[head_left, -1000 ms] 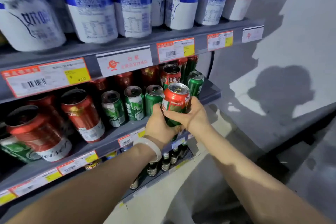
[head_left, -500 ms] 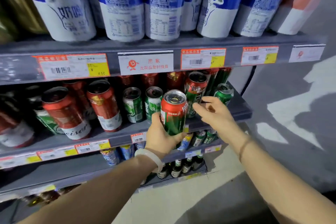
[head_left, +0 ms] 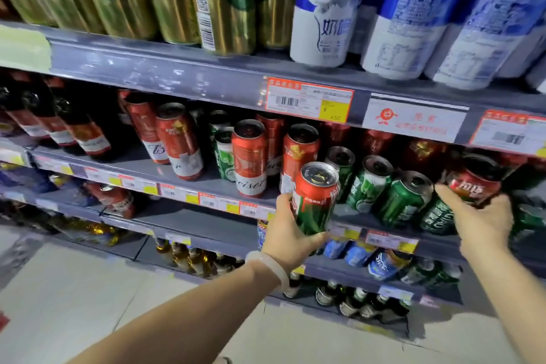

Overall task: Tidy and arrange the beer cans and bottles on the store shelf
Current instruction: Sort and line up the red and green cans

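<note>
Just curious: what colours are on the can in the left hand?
Red above, green below, silver top: can, head view.

Two bare forearms enter from the bottom edge, neither covered by a sleeve. The left hand (head_left: 288,230) carries a smooth, pale, translucent white bangle (head_left: 270,267) just behind the grip, circling the wrist in a plain rounded band with no clasp or markings visible. The right hand (head_left: 478,224) wears no ring, watch or glove; a faint thin line crosses the forearm some way back from the grip, too blurred to identify. Fingernails on both hands are short, with no polish that can be made out.
</note>
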The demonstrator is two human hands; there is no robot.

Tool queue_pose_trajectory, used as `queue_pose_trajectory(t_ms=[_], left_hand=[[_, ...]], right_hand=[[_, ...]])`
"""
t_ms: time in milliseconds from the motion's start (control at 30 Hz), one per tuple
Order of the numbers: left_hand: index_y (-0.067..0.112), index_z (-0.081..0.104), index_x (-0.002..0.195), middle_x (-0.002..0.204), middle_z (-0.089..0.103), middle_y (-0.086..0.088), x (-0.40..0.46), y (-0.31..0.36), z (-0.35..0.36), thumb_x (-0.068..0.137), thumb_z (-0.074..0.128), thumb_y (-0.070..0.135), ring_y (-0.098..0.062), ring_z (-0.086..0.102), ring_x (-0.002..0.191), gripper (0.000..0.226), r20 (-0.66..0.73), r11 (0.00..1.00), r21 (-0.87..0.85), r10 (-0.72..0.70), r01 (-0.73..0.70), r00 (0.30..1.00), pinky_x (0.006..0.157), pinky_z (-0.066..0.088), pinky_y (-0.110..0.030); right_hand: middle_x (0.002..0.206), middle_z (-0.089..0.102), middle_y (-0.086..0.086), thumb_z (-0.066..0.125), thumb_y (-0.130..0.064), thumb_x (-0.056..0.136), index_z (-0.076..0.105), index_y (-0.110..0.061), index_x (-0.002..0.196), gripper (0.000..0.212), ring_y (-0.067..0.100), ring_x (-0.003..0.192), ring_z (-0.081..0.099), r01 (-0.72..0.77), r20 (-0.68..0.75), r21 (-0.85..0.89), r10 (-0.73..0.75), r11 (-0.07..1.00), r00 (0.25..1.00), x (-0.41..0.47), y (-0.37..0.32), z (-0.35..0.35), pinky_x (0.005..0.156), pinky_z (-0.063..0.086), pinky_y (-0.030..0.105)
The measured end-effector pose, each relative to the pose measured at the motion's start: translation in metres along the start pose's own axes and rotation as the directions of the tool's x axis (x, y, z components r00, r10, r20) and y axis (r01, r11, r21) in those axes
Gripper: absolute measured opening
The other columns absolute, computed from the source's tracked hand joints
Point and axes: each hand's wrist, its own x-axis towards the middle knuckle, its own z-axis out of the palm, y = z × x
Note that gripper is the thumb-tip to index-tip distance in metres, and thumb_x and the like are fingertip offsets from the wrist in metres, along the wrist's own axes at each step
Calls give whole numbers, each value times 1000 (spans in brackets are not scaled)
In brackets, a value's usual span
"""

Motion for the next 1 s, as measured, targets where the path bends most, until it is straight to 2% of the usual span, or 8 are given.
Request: queue_pose_trajectory(t_ms=[100,200,300,400,467,567,800,1000], left_hand=[[27,31,105,89,48,23,-2,-7,-19,66,82,17,10,51,78,64,-31,1000,-16,-7,6,999,60,38,5],[25,33,104,86,45,26,-4,-12,-39,66,81,15,14,48,74,62,-68,1000,-16,-8,7,998,61,38,4],[28,31,105,89,44,27,-2,-16,-55,66,81,16,3,51,80,65,-83,1000,-13,-4,3,997,69,39,-8],[24,33,108,87,45,25,0,-19,-68,65,82,17,-5,51,84,65,-66,1000,-11,4,-5,998,68,38,-10],[18,35,114,86,48,20,1,-21,-74,66,82,19,-8,52,84,68,-37,1000,-2,13,-13,999,68,39,-13],[14,34,120,91,51,12,1,-23,-79,65,82,18,-9,52,86,73,-7,1000,-12,9,-9,1000,75,40,-21],[18,36,110,99,55,3,1,-27,-64,61,85,14,-16,55,93,69,45,999,-1,48,-48,998,80,42,-27],[11,36,118,96,53,3,-1,-2,-25,62,84,16,-15,53,89,74,142,994,16,103,-106,984,78,42,-26]], right_hand=[[109,61,10,82,-51,58,50,-16,108,69,24,97,55,60,-54,4,-60,998,997,-17,-3,-14,91,47,47],[99,56,-10,72,-80,39,52,-36,108,84,21,102,55,38,23,-85,-36,996,999,-19,8,-27,88,48,47],[113,61,-10,81,-63,49,53,-38,117,77,20,106,58,99,154,-41,-92,994,984,-56,-14,-30,92,47,48],[109,66,2,83,-28,64,58,-27,112,54,21,100,62,96,239,98,-117,991,964,-97,-34,-16,91,48,47],[104,66,0,81,-20,67,56,-25,108,48,18,94,62,66,296,145,-107,987,949,-115,-35,-2,83,49,39],[96,64,-8,80,-16,69,53,-23,107,47,11,88,61,-5,333,194,-61,981,941,-130,-29,17,71,45,28],[108,65,-2,83,-23,63,54,-21,114,58,15,100,62,-34,350,173,-29,984,936,-137,-16,30,87,49,35],[105,64,-5,83,-19,64,52,-18,117,61,7,94,61,-35,257,206,-20,978,966,-123,-8,-7,71,46,19]])
